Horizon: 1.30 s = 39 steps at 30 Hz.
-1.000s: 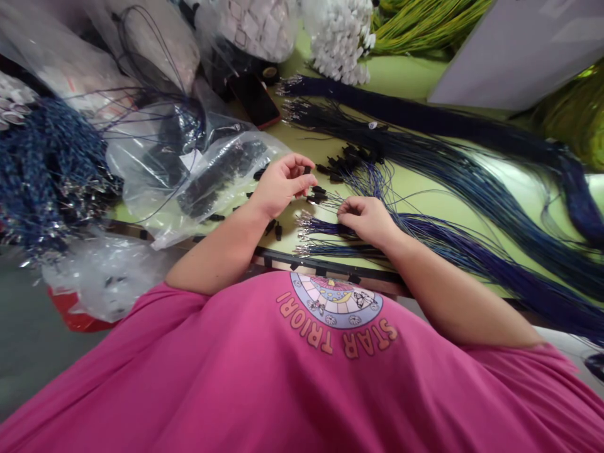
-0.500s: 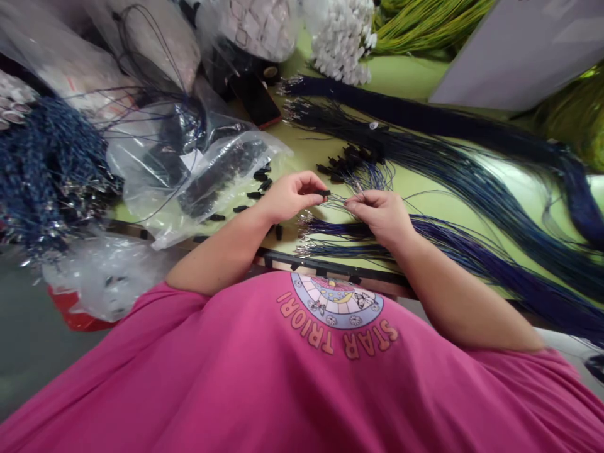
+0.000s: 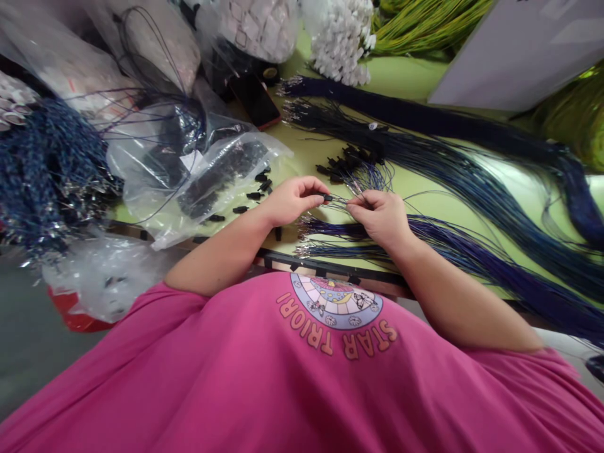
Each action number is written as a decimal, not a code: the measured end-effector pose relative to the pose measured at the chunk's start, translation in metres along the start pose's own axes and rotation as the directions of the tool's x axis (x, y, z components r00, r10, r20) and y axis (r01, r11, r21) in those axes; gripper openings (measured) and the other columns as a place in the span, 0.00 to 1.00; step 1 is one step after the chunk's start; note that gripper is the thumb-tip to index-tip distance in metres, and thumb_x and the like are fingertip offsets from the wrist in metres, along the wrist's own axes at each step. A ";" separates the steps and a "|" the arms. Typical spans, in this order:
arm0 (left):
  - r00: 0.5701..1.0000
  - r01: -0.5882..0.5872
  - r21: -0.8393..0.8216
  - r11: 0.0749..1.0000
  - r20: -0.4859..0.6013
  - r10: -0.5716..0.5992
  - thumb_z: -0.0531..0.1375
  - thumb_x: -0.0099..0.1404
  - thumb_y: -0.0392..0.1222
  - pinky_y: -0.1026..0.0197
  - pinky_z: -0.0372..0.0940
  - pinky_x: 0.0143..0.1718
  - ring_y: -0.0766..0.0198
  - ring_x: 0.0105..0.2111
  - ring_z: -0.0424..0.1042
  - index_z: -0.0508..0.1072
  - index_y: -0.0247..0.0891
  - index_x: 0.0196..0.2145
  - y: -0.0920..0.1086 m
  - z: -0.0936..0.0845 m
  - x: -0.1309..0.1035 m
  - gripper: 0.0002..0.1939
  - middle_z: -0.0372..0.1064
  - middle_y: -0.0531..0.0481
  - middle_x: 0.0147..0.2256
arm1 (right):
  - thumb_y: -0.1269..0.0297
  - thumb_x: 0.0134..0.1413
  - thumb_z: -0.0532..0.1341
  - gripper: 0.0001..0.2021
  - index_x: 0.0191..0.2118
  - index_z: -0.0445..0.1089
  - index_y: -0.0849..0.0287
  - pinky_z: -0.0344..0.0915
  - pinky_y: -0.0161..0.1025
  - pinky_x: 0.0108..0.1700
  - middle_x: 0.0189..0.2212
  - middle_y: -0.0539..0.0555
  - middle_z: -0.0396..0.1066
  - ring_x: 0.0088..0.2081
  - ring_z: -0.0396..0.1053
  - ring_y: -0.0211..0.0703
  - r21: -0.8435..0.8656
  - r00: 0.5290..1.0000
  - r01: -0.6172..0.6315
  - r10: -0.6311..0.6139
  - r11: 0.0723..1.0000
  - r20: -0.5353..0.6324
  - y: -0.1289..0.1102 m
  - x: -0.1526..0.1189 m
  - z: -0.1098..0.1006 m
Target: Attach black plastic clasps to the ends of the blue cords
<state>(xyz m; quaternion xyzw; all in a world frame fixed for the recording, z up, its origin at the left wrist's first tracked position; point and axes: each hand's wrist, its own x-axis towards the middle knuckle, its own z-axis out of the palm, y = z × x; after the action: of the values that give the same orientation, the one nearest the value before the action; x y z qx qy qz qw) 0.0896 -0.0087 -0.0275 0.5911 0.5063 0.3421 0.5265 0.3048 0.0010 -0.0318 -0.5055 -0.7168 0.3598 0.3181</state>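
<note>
A small black connector [image 3: 326,197] is pinched between the thumb and fingers of the left hand [image 3: 292,200], held just above the green desk [image 3: 415,182]. The right hand [image 3: 382,215] is positioned directly opposite, its fingers pressed together on a thin blue wire [image 3: 352,201], whose end is brought up against the connector (whether the two parts actually touch cannot be told). The rest of the wire is lost among a bundle of blue and purple wires [image 3: 472,251] lying under the right hand and running off to the right across the desk.

Loose black connectors [image 3: 258,189] are scattered on the desk just left of the left hand, beside a clear plastic bag [image 3: 207,176] in which further dark parts are contained. A cluster of wires already fitted with connectors [image 3: 352,160] lies just beyond the hands. Farther back, a dark phone [image 3: 255,99], a heap of white parts [image 3: 342,38] and yellow-green wires [image 3: 425,25] are seen.
</note>
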 end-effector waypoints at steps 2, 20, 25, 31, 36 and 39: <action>1.000 0.011 -0.002 1.000 0.002 -0.011 0.61 0.59 0.36 0.58 0.67 0.47 0.67 0.37 0.73 0.73 0.34 0.39 0.000 0.000 0.000 0.08 0.76 0.49 0.36 | 0.64 0.45 0.62 0.08 0.25 0.75 0.63 0.56 0.34 0.28 0.18 0.48 0.68 0.22 0.59 0.34 -0.022 1.000 0.027 -0.027 0.999 -0.007 0.001 0.000 0.001; 0.996 0.053 0.019 0.998 0.066 -0.054 0.65 0.55 0.38 0.60 0.66 0.40 0.69 0.31 0.70 0.74 0.32 0.34 -0.001 0.010 0.000 0.09 0.74 0.49 0.33 | 0.66 0.49 0.61 0.07 0.26 0.75 0.61 0.56 0.34 0.29 0.20 0.48 0.70 0.23 0.62 0.35 -0.115 0.992 0.123 -0.117 0.986 0.055 0.005 -0.003 0.011; 0.998 0.048 -0.016 0.999 0.032 -0.047 0.65 0.55 0.40 0.60 0.66 0.40 0.68 0.32 0.72 0.75 0.32 0.35 -0.003 0.008 0.001 0.10 0.75 0.48 0.33 | 0.64 0.48 0.62 0.07 0.30 0.75 0.60 0.55 0.34 0.29 0.19 0.47 0.67 0.22 0.59 0.34 -0.089 0.993 0.108 -0.103 0.990 0.055 0.000 -0.003 0.009; 0.993 0.097 -0.053 0.994 -0.059 -0.100 0.65 0.55 0.39 0.58 0.67 0.43 0.67 0.34 0.73 0.74 0.33 0.36 -0.002 0.000 0.002 0.10 0.76 0.48 0.33 | 0.60 0.52 0.59 0.09 0.31 0.72 0.60 0.57 0.34 0.29 0.23 0.48 0.66 0.23 0.57 0.34 0.049 0.996 0.087 -0.085 0.995 -0.032 -0.004 -0.006 -0.002; 0.994 0.101 -0.074 0.992 -0.043 -0.105 0.64 0.55 0.39 0.60 0.67 0.41 0.69 0.31 0.71 0.74 0.33 0.36 0.000 0.000 0.002 0.10 0.76 0.48 0.33 | 0.60 0.52 0.60 0.10 0.26 0.73 0.60 0.58 0.34 0.30 0.20 0.48 0.67 0.24 0.61 0.35 0.006 0.997 0.072 -0.072 0.997 0.024 -0.008 -0.011 -0.004; 0.994 0.102 -0.110 0.989 -0.033 -0.106 0.64 0.55 0.39 0.61 0.65 0.37 0.70 0.28 0.68 0.74 0.33 0.37 0.000 0.001 0.002 0.11 0.75 0.49 0.32 | 0.62 0.51 0.60 0.10 0.30 0.77 0.61 0.59 0.35 0.30 0.23 0.50 0.72 0.26 0.64 0.37 0.008 0.995 0.065 -0.065 0.998 0.076 -0.008 -0.012 -0.003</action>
<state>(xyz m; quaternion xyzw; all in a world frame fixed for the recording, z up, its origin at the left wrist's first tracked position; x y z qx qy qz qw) 0.0908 -0.0073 -0.0276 0.5280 0.5271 0.3525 0.5650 0.3063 -0.0118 -0.0245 -0.4671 -0.7434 0.3701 0.3036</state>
